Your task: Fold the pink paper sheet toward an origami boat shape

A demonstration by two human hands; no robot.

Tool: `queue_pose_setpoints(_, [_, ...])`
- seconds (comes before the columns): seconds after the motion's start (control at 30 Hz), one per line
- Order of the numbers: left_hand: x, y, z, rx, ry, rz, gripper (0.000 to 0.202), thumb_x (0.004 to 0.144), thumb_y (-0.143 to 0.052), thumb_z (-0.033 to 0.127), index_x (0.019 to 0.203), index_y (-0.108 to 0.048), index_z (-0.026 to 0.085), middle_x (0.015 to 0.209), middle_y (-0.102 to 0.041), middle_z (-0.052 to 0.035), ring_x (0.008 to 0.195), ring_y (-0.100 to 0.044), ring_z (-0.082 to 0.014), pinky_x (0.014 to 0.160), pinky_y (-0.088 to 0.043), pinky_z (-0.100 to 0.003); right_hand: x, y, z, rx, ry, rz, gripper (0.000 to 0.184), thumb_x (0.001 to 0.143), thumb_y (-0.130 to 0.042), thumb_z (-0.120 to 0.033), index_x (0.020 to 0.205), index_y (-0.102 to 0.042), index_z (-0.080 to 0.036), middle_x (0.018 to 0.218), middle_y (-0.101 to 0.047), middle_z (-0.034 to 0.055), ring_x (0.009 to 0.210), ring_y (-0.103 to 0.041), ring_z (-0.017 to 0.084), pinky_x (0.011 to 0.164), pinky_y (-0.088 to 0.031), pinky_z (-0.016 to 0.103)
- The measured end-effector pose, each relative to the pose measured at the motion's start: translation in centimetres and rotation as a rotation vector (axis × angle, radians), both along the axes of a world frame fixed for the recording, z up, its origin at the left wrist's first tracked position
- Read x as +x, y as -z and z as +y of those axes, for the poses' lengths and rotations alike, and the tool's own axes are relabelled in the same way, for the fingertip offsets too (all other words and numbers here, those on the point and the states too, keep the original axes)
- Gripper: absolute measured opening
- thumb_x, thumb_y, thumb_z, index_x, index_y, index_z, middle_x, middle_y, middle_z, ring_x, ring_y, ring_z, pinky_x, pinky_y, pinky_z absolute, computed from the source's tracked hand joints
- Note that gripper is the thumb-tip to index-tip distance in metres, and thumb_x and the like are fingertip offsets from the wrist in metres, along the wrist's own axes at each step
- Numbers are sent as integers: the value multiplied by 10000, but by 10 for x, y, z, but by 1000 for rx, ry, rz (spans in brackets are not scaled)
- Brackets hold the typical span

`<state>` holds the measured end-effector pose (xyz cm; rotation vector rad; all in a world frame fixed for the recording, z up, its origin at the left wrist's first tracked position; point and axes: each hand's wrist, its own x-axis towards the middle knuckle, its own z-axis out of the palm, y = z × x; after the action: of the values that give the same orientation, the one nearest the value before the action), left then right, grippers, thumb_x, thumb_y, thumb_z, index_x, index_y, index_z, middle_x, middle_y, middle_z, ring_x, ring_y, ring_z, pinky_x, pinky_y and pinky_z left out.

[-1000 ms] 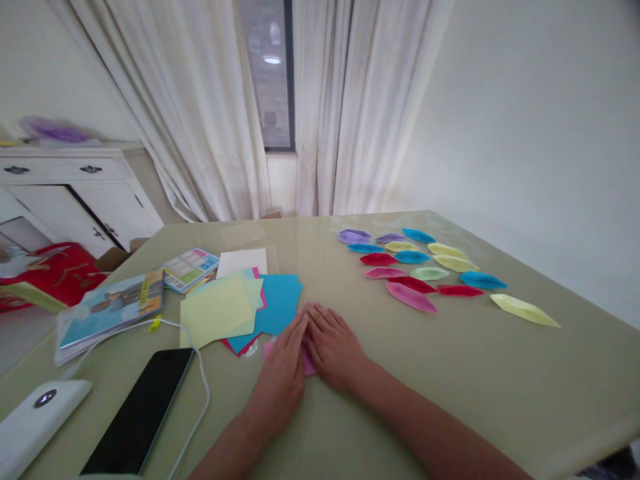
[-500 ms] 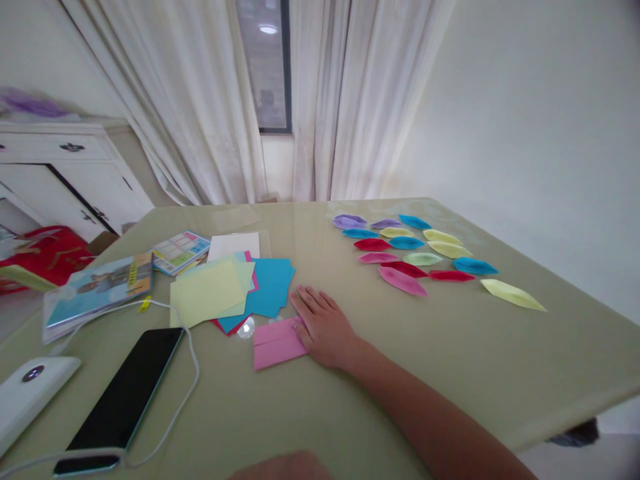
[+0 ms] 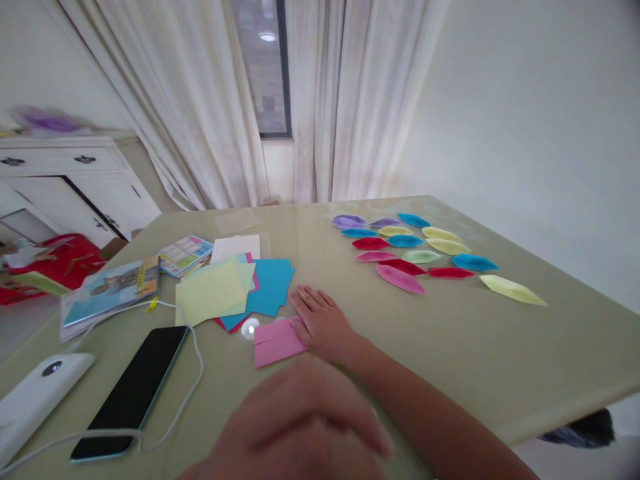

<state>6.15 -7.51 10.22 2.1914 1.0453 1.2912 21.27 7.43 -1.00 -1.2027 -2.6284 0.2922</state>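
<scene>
My right hand (image 3: 325,327) lies flat, fingers stretched out, its thumb side over the right end of a pink folded sheet of paper (image 3: 277,343) and pressing it to the table. The left part of that sheet shows a crease running across it. Close to the camera, my left hand (image 3: 305,420) is raised and blurred, with its fingers curled together. Whatever it may hold is hidden. Just left of my right fingers are blue paper sheets (image 3: 273,287), partly under pale yellow sheets (image 3: 213,293).
Several folded paper pieces, such as a pink one (image 3: 400,279) and a yellow one (image 3: 513,290), lie at the right. A black phone (image 3: 135,387), a white device (image 3: 45,393), a white cable (image 3: 197,373) and a book (image 3: 107,293) occupy the left. Curtains (image 3: 320,100) hang behind.
My left hand has risen from the bottom edge into the near foreground. My right hand stays on the pink paper. The view has shifted slightly.
</scene>
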Motion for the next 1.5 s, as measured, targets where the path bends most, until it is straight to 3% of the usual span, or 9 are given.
queue_pose_setpoints(0.1, [-8,20,50,-78,-40,-56,93,937,-695,235,864,-747,262,823,-778,-29,764,-731,-189,726,-610,-300,1,-2,-1,2,-7,-6,618,1100,-385,-450,1637,-373,-144,1716,-323,140,1599,-294,280,1309,-246,486])
queue_pose_setpoints(0.2, [-34,63,84,-180,-209,-43,102,921,-743,319,867,-778,241,843,-809,-20,760,-748,-190,722,-606,-292,2,-3,-2,-6,-15,5,624,1103,-380,-459,1639,-367,-139,1719,-315,143,1599,-290,287,1305,-252,501])
queue_pose_setpoints(0.37, [-59,108,92,-236,-349,279,312,1041,-528,381,1219,-747,248,1189,-788,-73,1106,-710,-274,1006,-555,-458,1,-1,-3,-18,-8,22,581,1110,-390,-447,1625,-399,-179,1712,-345,116,1596,-298,260,1314,-228,487])
queue_pose_setpoints(0.6, [-53,108,85,-333,-375,479,348,947,-674,374,1276,-718,269,1127,-699,-89,1081,-637,-316,968,-513,-509,7,-8,-1,-99,21,149,589,1077,-499,-439,1590,-441,-154,1643,-466,144,1535,-405,267,1298,-273,469])
queue_pose_setpoints(0.73, [-57,97,87,-483,-281,290,157,941,-652,340,1003,-756,241,994,-698,-70,958,-652,-281,853,-520,-415,13,-23,3,-213,113,425,506,1047,-564,-458,1453,-581,-157,1454,-641,158,1347,-585,278,1168,-448,450])
queue_pose_setpoints(0.87, [-53,80,87,-625,-244,12,218,973,-604,411,951,-709,220,919,-711,-43,858,-664,-240,746,-515,-331,17,-34,7,-541,110,759,484,993,-628,-571,1293,-676,-193,1153,-756,98,1007,-720,231,860,-584,347])
queue_pose_setpoints(1.17, [-41,78,77,-1014,62,-361,400,909,-694,559,1072,-734,195,869,-736,-35,741,-662,-200,642,-509,-271,15,-37,5,-662,153,996,301,840,-834,-442,838,-759,-151,722,-657,-7,634,-540,116,546,-383,210])
queue_pose_setpoints(1.23, [-38,76,75,-1038,51,-324,405,897,-708,557,1023,-761,176,828,-724,-32,737,-648,-196,655,-506,-269,14,-37,4,-721,139,1036,319,846,-826,-461,846,-761,-149,718,-655,-6,623,-532,113,546,-379,215])
queue_pose_setpoints(1.5, [-33,96,64,-1092,-156,-463,619,900,-656,482,1459,-604,221,796,-745,-24,701,-703,-246,641,-559,-327,10,-43,-2,-784,66,1076,339,922,-757,-475,920,-759,-136,779,-652,16,693,-549,131,623,-409,245])
